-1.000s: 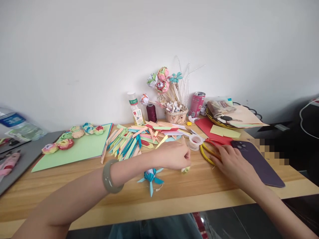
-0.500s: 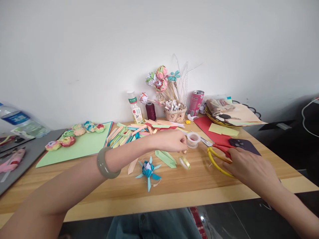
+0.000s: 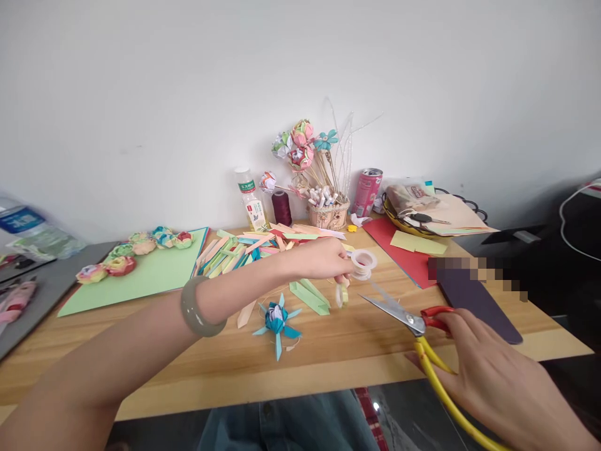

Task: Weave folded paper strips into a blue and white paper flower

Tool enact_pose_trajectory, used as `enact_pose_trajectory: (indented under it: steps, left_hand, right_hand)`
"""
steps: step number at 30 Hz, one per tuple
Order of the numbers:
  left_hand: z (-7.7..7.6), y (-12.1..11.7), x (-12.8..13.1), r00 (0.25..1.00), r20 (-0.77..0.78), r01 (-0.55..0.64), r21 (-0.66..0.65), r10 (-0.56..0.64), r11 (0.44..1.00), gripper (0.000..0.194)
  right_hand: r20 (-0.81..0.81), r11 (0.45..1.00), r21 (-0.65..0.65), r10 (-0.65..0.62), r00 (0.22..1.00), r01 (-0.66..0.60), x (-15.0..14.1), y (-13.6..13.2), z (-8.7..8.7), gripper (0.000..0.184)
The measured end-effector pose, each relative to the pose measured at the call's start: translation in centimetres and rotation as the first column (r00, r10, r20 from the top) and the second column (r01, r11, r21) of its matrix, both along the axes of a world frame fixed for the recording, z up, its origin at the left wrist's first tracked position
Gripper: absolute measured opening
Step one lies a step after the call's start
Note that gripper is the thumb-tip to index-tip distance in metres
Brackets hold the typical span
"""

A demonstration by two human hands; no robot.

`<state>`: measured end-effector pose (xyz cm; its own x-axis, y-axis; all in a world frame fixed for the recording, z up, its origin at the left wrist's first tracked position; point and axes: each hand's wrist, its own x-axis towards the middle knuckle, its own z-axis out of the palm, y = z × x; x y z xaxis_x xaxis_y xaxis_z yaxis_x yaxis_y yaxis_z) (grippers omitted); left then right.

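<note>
My left hand (image 3: 328,260), with a green bangle on its wrist, has its fingers curled down. Beneath its fingertips a small roll of yellowish clear tape (image 3: 342,294) stands on edge, pinched as far as I can see. A white spool (image 3: 363,263) sits right beside the knuckles. My right hand (image 3: 488,363) grips scissors (image 3: 408,319) with red and yellow handles; their slightly parted blades point left over the table. A blue paper flower with pointed petals (image 3: 276,318) lies in front of my left forearm. Near it is a folded green paper strip (image 3: 310,297).
Folded paper strips (image 3: 230,254) are heaped behind my left arm. A bottle (image 3: 250,200), a thread spool (image 3: 282,208), a flower basket (image 3: 328,215) and a pink can (image 3: 369,193) line the wall. To the right lie red paper (image 3: 399,250) and a dark phone (image 3: 476,300).
My right hand has drawn the scissors toward me, off the area by the red paper. The small tape roll has shifted up under my left fingertips and now stands on edge.
</note>
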<state>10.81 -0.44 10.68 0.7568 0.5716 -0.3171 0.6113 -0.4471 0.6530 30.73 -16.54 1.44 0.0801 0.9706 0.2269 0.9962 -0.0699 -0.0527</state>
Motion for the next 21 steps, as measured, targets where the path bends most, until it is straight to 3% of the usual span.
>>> enact_pose_trajectory:
  steps: [5, 13, 19, 21]
  left_hand:
    - [-0.9, -0.3, 0.4, 0.998, 0.031, 0.046, 0.020, -0.047, 0.999, 0.025]
    - [-0.2, -0.8, 0.2, 0.987, -0.018, 0.164, 0.121, -0.163, 0.979, 0.023]
    - [-0.6, -0.6, 0.4, 0.989, 0.051, 0.134, 0.097, -0.139, 0.986, 0.025]
    - [-0.7, -0.6, 0.4, 0.991, 0.056, 0.114, 0.087, -0.119, 0.990, 0.025]
  right_hand:
    - [0.007, 0.997, -0.082, -0.005, 1.000, 0.006, -1.5, 1.1, -0.8, 0.032]
    - [0.042, 0.998, -0.062, 0.028, 0.999, -0.026, -1.6, 1.9, 0.1, 0.034]
    - [0.078, 0.999, -0.031, 0.042, 0.996, -0.039, -2.1, 1.9, 0.4, 0.031]
    - [0.066, 0.999, 0.042, 0.027, 0.997, -0.029, -2.3, 2.0, 0.4, 0.030]
